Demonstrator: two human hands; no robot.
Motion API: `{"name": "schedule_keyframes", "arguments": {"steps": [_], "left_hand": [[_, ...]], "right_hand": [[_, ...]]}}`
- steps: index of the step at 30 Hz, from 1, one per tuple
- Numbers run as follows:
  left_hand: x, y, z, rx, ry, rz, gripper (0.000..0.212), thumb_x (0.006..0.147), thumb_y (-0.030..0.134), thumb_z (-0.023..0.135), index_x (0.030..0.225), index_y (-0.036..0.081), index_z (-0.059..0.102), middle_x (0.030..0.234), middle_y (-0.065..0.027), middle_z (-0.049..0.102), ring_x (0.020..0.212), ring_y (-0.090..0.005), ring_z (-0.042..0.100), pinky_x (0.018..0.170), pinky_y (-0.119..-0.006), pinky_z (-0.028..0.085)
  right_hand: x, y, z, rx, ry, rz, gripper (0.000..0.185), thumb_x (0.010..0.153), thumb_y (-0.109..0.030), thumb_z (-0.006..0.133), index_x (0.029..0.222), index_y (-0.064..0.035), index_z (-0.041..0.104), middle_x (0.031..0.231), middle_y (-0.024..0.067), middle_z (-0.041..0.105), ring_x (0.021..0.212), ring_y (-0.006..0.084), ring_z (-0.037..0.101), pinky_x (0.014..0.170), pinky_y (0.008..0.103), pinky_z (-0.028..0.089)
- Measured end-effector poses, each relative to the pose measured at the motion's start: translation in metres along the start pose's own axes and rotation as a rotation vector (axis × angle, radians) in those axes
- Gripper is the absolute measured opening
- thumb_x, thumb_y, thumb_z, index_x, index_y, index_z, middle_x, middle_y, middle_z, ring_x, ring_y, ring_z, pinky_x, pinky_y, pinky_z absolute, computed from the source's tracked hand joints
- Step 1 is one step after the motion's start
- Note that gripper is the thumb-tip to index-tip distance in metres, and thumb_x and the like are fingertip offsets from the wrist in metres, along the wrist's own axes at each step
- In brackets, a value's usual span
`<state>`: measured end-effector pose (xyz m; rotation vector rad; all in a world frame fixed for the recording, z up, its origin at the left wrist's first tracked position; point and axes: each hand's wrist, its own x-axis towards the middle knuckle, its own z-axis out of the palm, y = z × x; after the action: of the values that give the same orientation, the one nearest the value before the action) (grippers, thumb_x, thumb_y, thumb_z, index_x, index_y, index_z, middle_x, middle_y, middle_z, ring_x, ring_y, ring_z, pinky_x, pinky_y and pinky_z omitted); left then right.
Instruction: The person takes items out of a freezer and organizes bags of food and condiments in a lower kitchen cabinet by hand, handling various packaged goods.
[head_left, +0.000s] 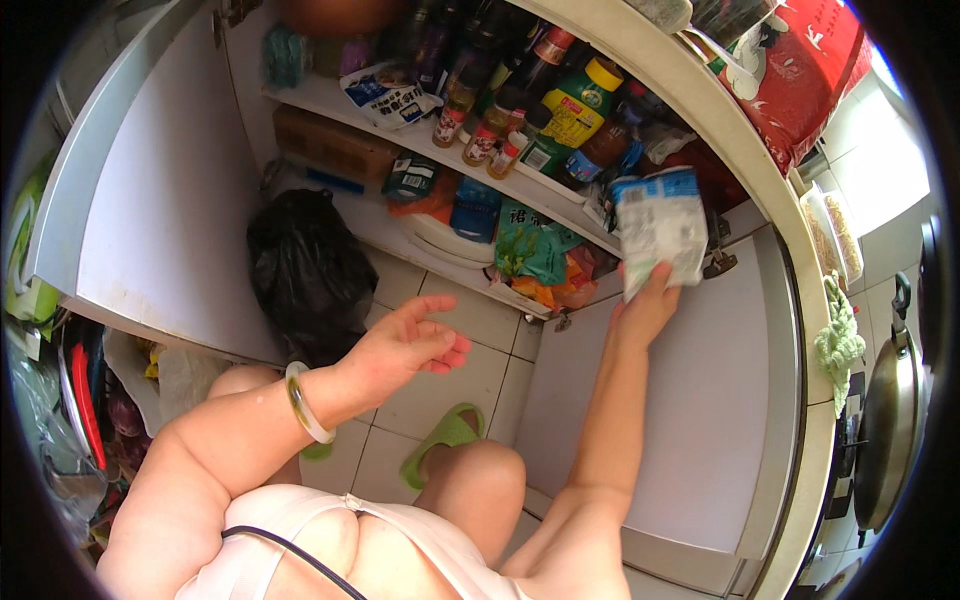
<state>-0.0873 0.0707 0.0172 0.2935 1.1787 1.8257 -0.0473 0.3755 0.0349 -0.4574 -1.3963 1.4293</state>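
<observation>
My right hand (649, 304) grips the lower end of a blue-and-white plastic food packet (660, 217), held up at the right side of an open cupboard. The packet is slightly blurred. My left hand (416, 345), with a bangle (304, 401) on its wrist, hovers over the floor with fingers loosely curled and nothing in it. Beyond it, the cupboard's upper shelf (412, 135) holds several small glass bottles, a green bottle with a yellow cap (577, 112) and a white-and-blue packet (388, 96). On the lower level lie a white plate (442, 244) and a teal packet (532, 244).
A black plastic bag (307, 262) stands by the left cupboard door (165, 180). The right door (697, 390) is also open. Above runs the countertop edge (750, 157) with a red bag (799, 75), a knotted green cloth (840, 341) and a frying pan (889, 435) further right.
</observation>
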Motion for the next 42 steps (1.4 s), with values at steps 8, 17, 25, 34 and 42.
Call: {"name": "schedule_keyframes", "arguments": {"steps": [8, 17, 25, 34, 42], "left_hand": [[0.006, 0.002, 0.003, -0.013, 0.006, -0.003, 0.051, 0.089, 0.015, 0.053, 0.132, 0.0, 0.031, 0.103, -0.0139, 0.058, 0.09, -0.0191, 0.057, 0.082, -0.031, 0.047], [0.009, 0.005, -0.005, -0.017, 0.024, -0.072, 0.049, 0.09, 0.014, 0.052, 0.133, 0.0, 0.031, 0.104, -0.0124, 0.06, 0.092, -0.0174, 0.057, 0.084, -0.03, 0.046], [0.002, 0.001, -0.002, -0.031, 0.01, -0.093, 0.046, 0.089, 0.014, 0.054, 0.129, 0.0, 0.035, 0.101, -0.0114, 0.06, 0.092, -0.0163, 0.058, 0.084, -0.028, 0.046], [0.003, -0.001, -0.003, -0.053, -0.049, -0.063, 0.038, 0.091, 0.012, 0.052, 0.124, 0.001, 0.041, 0.099, -0.0085, 0.061, 0.092, -0.0139, 0.058, 0.083, -0.027, 0.046], [0.014, 0.009, -0.01, -0.051, 0.14, -0.045, 0.042, 0.09, 0.012, 0.051, 0.127, -0.001, 0.036, 0.101, -0.0127, 0.059, 0.089, -0.0179, 0.058, 0.084, -0.031, 0.046]], "right_hand": [[0.218, 0.026, 0.058, 0.012, 0.086, -0.159, 0.033, 0.091, -0.019, 0.049, 0.114, 0.0046, 0.054, 0.106, 0.017, 0.059, 0.09, 0.0221, 0.058, 0.076, 0.0323, 0.05], [0.19, 0.068, 0.054, -0.372, -0.017, -0.011, 0.024, 0.083, -0.008, 0.056, 0.105, 0.0002, 0.059, 0.098, 0.0118, 0.062, 0.086, 0.0197, 0.06, 0.071, 0.0275, 0.051], [-0.003, 0.083, 0.034, -0.144, -0.452, -0.028, 0.017, 0.089, -0.018, 0.057, 0.098, -0.0034, 0.061, 0.077, 0.001, 0.059, 0.064, 0.0093, 0.053, 0.059, 0.023, 0.045], [-0.052, 0.239, 0.128, -0.572, -0.79, 0.167, 0.038, 0.085, -0.034, 0.059, 0.102, -0.0001, 0.061, 0.096, 0.0196, 0.064, 0.09, 0.0324, 0.062, 0.077, 0.0368, 0.048], [-0.042, 0.257, 0.228, -0.876, -0.763, 0.193, 0.048, 0.081, -0.035, 0.063, 0.108, 0.0038, 0.058, 0.096, 0.0181, 0.064, 0.094, 0.026, 0.061, 0.079, 0.0351, 0.048]]}}
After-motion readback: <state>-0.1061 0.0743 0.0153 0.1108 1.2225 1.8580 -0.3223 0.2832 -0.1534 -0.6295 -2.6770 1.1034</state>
